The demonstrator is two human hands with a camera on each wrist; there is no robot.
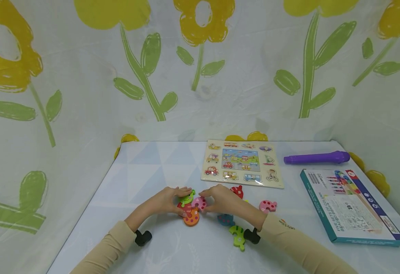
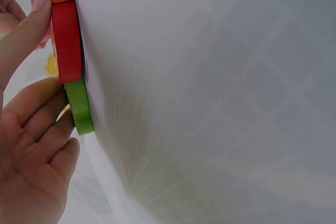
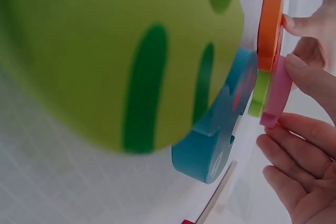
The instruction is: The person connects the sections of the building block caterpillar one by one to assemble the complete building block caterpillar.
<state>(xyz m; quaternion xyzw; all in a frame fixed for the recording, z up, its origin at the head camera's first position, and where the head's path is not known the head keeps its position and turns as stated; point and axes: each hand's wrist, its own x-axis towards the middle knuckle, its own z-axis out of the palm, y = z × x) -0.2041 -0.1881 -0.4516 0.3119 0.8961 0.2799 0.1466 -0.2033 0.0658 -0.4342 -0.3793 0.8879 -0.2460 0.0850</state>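
Worktop (image 1: 186,251): pale, with faint blue triangles toward the far end; everything below sits on it
Sleeves (image 1: 112,238): beige, both reaching in from the near edge, a black wrist camera (image 1: 143,238) on each arm
Striped green piece (image 1: 237,232): lying loose right by the right wrist, darker green stripes on it
Blue piece (image 1: 225,219): partly under the right hand, loose too as far as I can see
Orange piece (image 1: 193,218): red dots and a numeral, nearest bit of the little cluster, touching the red one
Left hand (image 1: 168,199): grip is closed around the red piece (image 2: 67,43), thumb on one end, fingertips at the other and on the green piece (image 1: 187,199) butted against it
Right hand (image 1: 222,201): grip has the pink piece (image 3: 278,90) pinched, thumb vs fingers, just beside the orange one; can't tell if they're locked together
Loose pink piece (image 1: 267,206): off past the right forearm, red dots
Box (image 1: 354,207): flat, teal-sided, way over on the right
Numbered red piece (image 1: 237,191): just beyond the right hand
Puzzle board (image 1: 263,182): vehicle pictures around a central scene
Purple wand (image 1: 316,158): mic-shaped, lying behind the box
Backdrop (image 1: 241,83): white fabric, big yellow flowers
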